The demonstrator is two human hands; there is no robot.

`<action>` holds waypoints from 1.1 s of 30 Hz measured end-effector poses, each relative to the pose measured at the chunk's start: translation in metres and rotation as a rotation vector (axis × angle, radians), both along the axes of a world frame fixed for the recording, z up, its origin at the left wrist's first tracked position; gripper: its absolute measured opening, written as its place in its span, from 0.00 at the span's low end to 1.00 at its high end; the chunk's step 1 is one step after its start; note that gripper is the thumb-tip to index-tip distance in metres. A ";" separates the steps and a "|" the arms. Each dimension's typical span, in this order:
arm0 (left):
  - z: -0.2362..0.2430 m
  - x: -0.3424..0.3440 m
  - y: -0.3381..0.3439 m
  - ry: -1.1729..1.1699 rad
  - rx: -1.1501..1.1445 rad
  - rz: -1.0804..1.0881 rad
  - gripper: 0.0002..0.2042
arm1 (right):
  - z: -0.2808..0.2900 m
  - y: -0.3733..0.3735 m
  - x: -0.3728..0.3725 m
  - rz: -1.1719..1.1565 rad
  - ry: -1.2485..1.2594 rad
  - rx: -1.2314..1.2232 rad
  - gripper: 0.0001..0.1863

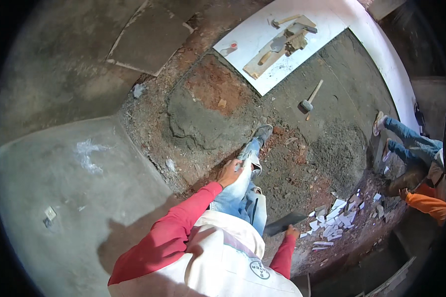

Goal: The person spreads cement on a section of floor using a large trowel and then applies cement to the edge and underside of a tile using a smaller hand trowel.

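My left hand (230,173), at the end of a red sleeve, rests on the knee of my blue jeans (230,199). Its fingers lie over the cloth, partly out of sight, and nothing shows in them. Low on the right, my right hand (293,231) is closed around the end of a dark, flat, blade-like tool (283,223). This tool lies sideways close to my leg; its exact kind is unclear. Broken white tile pieces (336,218) are heaped on the soil just beyond that hand.
White slabs (245,49) with a board (262,62), trowel (278,43) and hammer (286,20) lie ahead. A mallet (307,105) rests on grey mortar (342,74). Another person's orange sleeve (426,204) and jeans (411,136) show at right. A concrete wall (59,173) stands left.
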State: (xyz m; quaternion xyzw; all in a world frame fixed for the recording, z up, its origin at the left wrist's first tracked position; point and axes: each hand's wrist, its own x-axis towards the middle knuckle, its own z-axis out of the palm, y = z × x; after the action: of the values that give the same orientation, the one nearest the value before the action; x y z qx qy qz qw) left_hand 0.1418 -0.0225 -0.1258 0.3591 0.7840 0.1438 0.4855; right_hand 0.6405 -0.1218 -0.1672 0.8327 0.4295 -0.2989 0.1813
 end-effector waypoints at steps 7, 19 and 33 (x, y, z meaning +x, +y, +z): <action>0.098 0.063 -0.023 -0.128 0.570 -0.519 0.33 | 0.032 0.088 -0.067 -0.580 0.682 0.311 0.17; 0.168 0.085 -0.055 0.000 0.819 -0.249 0.15 | 0.117 0.085 -0.172 -0.713 1.334 0.219 0.17; 0.069 -0.109 -0.168 -0.380 0.272 0.476 0.23 | 0.090 -0.055 -0.376 0.131 0.992 0.075 0.19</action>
State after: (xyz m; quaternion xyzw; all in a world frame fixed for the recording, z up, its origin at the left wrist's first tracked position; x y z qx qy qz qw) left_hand 0.0323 -0.1906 -0.0573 0.1941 0.7149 0.4209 0.5235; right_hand 0.2645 -0.1769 -0.0776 0.5673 0.5259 -0.6312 -0.0565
